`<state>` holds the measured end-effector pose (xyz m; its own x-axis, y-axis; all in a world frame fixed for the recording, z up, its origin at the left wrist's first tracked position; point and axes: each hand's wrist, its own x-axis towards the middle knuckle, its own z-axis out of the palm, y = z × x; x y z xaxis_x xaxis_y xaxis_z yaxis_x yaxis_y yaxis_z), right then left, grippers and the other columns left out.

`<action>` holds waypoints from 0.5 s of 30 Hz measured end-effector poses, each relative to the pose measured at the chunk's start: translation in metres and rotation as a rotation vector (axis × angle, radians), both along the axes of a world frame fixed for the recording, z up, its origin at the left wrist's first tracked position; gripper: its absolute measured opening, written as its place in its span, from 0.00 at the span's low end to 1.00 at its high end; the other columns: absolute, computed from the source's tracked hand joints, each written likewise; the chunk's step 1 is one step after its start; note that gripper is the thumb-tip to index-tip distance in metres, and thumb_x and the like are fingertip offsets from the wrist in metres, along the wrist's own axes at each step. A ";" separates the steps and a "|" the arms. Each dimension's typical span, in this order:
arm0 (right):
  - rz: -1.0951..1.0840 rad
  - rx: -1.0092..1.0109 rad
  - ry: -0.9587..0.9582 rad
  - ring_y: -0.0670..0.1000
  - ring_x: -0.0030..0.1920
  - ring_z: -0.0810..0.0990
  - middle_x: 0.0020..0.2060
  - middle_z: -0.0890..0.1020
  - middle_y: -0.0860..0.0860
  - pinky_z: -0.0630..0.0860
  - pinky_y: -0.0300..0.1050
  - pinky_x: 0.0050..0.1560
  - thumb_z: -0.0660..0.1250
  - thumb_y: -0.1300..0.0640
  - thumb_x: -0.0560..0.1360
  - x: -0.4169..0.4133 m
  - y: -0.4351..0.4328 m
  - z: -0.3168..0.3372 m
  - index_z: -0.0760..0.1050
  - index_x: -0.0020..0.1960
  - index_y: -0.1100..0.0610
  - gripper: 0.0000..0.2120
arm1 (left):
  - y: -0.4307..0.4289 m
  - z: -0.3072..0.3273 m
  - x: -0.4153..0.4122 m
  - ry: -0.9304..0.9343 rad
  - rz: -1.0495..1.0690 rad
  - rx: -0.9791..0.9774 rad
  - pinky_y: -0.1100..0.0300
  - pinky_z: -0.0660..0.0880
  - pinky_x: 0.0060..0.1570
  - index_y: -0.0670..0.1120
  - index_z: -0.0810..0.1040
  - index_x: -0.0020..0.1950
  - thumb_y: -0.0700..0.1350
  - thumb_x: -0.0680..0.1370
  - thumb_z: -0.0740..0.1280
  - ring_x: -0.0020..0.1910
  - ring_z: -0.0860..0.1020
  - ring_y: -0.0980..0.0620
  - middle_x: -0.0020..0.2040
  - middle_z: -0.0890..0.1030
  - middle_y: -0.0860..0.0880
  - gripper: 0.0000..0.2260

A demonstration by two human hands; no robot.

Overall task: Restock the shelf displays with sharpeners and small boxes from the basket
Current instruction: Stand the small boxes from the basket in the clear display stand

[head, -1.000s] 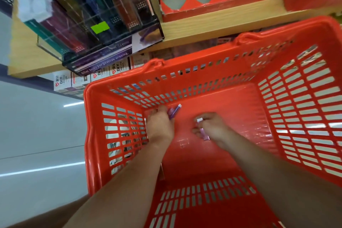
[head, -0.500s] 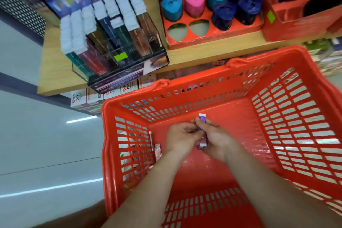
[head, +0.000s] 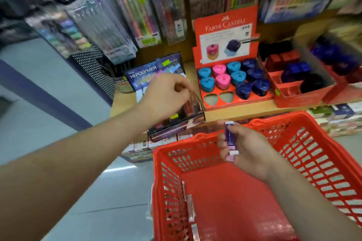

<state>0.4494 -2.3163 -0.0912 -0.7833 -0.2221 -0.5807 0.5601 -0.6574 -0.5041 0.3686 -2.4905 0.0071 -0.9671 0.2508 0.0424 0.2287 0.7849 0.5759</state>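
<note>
Shelf: a red sharpener tray (head: 233, 84) stood just right of the lead case (head: 156, 68) on the wooden shelf (head: 235, 112).
In the way: the left hand (head: 166, 96) hovered before the lead case, hiding its middle; fingers curled, anything held too blurred to tell.
Small box: purple small box (head: 229, 139), clamped between the right hand (head: 248, 152) fingers and thumb, above the basket (head: 323, 162) far rim.
Axis: lengthwise toward the shelf, white cap at the far end.

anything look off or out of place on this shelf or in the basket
Nothing looks spilled or broken. The red sharpener tray has two empty slots in its front row, left of the dark blue sharpeners. The right hand holds a small purple box over the basket.
</note>
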 end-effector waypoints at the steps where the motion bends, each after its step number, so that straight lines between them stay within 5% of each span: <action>1: -0.005 0.013 0.030 0.50 0.25 0.72 0.31 0.73 0.56 0.68 0.38 0.23 0.56 0.63 0.80 -0.004 -0.003 0.008 0.73 0.58 0.58 0.11 | -0.013 0.005 -0.011 0.027 0.060 -0.039 0.65 0.72 0.36 0.50 0.83 0.43 0.37 0.74 0.66 0.31 0.75 0.61 0.32 0.78 0.56 0.09; 5: 0.042 0.108 0.136 0.51 0.28 0.78 0.32 0.78 0.57 0.69 0.36 0.21 0.58 0.65 0.80 -0.011 -0.013 0.028 0.72 0.57 0.58 0.08 | -0.045 -0.005 -0.039 0.006 0.070 -0.266 0.63 0.72 0.52 0.45 0.83 0.53 0.43 0.75 0.69 0.50 0.80 0.52 0.48 0.83 0.50 0.08; 10: 0.084 0.188 0.189 0.49 0.27 0.77 0.33 0.81 0.55 0.60 0.33 0.17 0.61 0.62 0.80 -0.015 -0.021 0.031 0.74 0.52 0.58 0.04 | -0.038 -0.026 -0.046 -0.043 0.003 -0.305 0.68 0.67 0.42 0.44 0.83 0.54 0.49 0.73 0.73 0.40 0.77 0.56 0.43 0.82 0.50 0.12; 15: 0.102 0.196 0.160 0.52 0.30 0.80 0.33 0.81 0.56 0.64 0.36 0.19 0.58 0.65 0.80 -0.018 -0.029 0.029 0.77 0.51 0.61 0.09 | -0.039 -0.015 -0.043 0.010 0.000 -0.292 0.61 0.75 0.48 0.45 0.83 0.50 0.48 0.74 0.72 0.41 0.79 0.54 0.44 0.83 0.50 0.09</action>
